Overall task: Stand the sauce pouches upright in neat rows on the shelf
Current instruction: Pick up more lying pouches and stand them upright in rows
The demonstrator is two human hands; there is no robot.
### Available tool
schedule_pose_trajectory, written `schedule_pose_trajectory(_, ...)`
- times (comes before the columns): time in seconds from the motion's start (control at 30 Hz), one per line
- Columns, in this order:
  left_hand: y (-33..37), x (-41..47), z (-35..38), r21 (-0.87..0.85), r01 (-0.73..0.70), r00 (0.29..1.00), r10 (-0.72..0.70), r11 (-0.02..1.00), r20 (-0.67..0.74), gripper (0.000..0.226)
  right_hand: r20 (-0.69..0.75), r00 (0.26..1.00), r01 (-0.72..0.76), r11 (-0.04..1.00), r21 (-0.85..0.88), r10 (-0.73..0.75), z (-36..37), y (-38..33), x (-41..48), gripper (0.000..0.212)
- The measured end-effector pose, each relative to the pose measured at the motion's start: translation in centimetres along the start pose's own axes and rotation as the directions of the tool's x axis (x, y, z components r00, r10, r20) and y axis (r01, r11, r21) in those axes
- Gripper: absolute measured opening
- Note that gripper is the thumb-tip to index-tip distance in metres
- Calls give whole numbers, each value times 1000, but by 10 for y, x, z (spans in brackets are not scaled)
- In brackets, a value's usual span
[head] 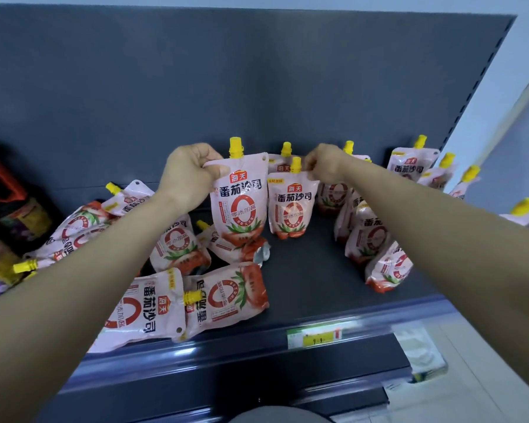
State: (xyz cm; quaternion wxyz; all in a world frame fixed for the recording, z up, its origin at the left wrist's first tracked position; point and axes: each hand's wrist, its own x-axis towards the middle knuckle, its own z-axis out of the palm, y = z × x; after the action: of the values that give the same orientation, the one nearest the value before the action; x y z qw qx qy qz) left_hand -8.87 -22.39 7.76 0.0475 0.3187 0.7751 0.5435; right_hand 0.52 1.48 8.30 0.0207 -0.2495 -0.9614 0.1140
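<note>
Your left grip (190, 175) and right grip (324, 163) are bare hands on 2 bare forearms (83, 270); a rounded grey shape (275, 416) at the near edge may be your clothing.

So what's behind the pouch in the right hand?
A second pouch stands behind the held pouch that the right hand pinches. Only its yellow cap and top edge show; its body is covered. Behind it is the grey back panel.
</note>
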Motion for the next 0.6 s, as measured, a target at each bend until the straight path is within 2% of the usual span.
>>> schedule_pose_trajectory(0.23,15,-5,31,-33,-8,999,10,999,49,22,-26,1000,17,998,58,-16,-2,6,-1,22)
schedule_pose_trajectory(0.4,15,-12,66,-24,26,994,-24,999,104,24,12,1000,8,993,118,-9,-7,11,-1,21)
schedule_pose_trajectory(0.53,8,-17,90,-2,73,989,-72,997,127,22,32,999,-16,964,265,8,-10,14,-3,27)
schedule_pose_trajectory(0.6,4,-20,101,8,98,987,-99,995,128,14,15,1000,-13,958,285,9,-14,16,-3,27)
